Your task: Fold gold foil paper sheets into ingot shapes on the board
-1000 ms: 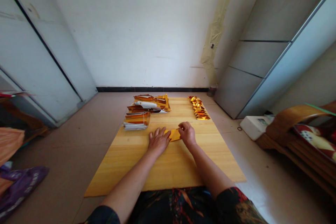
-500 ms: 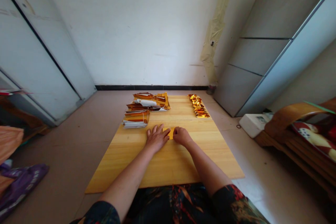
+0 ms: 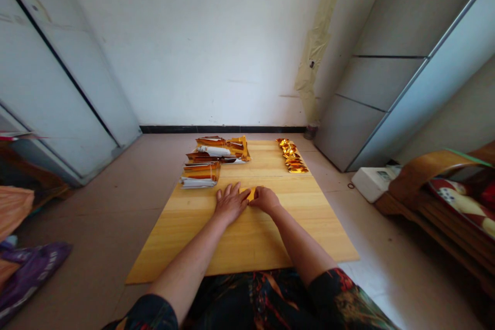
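Note:
A small sheet of gold foil paper (image 3: 252, 194) lies on the wooden board, partly covered by both hands. My left hand (image 3: 231, 203) rests flat with its fingers spread, its thumb side on the paper's left part. My right hand (image 3: 266, 199) is closed in a pinch at the paper's right side; the fingertips are mostly hidden. Stacks of gold and white paper sheets (image 3: 222, 150) lie at the back left, and a smaller banded bundle (image 3: 200, 174) sits in front of them. Folded shiny gold pieces (image 3: 292, 155) form a row at the back right.
The wooden board (image 3: 247, 247) stands in front of a white wall (image 3: 201, 51). A grey refrigerator (image 3: 386, 82) is at the right, with a white box (image 3: 373, 184) and a wooden seat (image 3: 425, 206) nearby. A purple bag (image 3: 36, 273) lies on the floor at left.
My right hand has shifted slightly left across the gold foil paper, closer to my left thumb. My left hand stays in place.

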{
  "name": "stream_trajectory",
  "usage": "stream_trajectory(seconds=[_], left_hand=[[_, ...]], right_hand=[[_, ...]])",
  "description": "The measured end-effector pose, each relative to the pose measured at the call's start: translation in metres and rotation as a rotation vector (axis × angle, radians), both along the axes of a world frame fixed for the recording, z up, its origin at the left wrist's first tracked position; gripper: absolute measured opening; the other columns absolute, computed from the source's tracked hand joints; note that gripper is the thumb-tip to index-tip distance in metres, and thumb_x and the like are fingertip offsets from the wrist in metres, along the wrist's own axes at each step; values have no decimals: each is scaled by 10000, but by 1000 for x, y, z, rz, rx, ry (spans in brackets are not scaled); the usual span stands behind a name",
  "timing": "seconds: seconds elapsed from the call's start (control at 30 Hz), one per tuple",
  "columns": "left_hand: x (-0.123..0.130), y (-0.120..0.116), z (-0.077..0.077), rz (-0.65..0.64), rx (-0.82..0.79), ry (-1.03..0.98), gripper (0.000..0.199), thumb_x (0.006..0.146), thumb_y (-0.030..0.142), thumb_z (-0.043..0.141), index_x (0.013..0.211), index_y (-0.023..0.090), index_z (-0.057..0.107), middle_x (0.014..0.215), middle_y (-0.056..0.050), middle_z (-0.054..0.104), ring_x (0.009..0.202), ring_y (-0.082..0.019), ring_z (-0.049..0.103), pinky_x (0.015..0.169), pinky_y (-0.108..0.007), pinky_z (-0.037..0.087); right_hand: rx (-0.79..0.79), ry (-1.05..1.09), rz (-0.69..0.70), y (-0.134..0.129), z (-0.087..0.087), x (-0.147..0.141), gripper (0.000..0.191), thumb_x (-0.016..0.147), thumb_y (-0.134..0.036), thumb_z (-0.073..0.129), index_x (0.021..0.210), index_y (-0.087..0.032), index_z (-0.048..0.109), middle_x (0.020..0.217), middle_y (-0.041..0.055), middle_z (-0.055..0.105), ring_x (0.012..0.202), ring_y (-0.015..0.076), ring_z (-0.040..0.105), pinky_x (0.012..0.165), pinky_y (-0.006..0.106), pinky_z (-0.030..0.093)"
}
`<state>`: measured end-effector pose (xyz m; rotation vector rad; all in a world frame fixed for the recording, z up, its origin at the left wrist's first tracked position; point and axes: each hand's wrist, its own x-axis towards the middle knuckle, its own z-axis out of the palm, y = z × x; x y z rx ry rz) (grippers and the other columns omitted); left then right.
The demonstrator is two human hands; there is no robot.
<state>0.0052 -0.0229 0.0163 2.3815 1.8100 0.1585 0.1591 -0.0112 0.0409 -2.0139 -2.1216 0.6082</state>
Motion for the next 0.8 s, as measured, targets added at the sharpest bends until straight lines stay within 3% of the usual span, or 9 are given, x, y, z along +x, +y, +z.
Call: stream_trajectory(seconds=[0.23, 0.4, 0.6, 0.8], left_hand=[[0, 0, 0, 3, 3, -19, 432, 884, 472, 372, 1316, 477, 391, 1492, -3, 291, 1342, -330, 238, 1005, -598, 206], [-1, 0, -1, -4, 3, -29, 428, 883, 482, 368, 1309, 474, 399, 1492, -9, 290, 1345, -322, 234, 1003, -594, 201], [-1, 1, 0, 0, -12, -31, 432, 883, 491, 357, 1312, 466, 401, 1494, -10, 287, 1349, -318, 228, 1008, -597, 193], [0, 0, 3, 4, -27, -24, 433, 882, 488, 356, 1312, 469, 400, 1498, 7, 276, 1348, -315, 224, 1019, -589, 193]], right_hand=[[-33, 41, -25, 7, -3, 4, 177, 591, -229, 708, 754, -198, 645, 788, 14, 681, 693, 129, 596, 541, 190, 363], [-100, 144, -67, 10, -7, 15, 158, 581, -125, 652, 727, -182, 630, 609, -24, 643, 535, 99, 576, 489, 166, 372], [-169, 276, -140, 8, -7, 30, 170, 565, -53, 613, 678, -176, 580, 444, -67, 549, 405, 93, 530, 436, 163, 391], [-201, 339, -204, 5, -2, 44, 179, 553, -24, 611, 609, -174, 531, 399, -71, 519, 372, 93, 519, 428, 165, 398]])
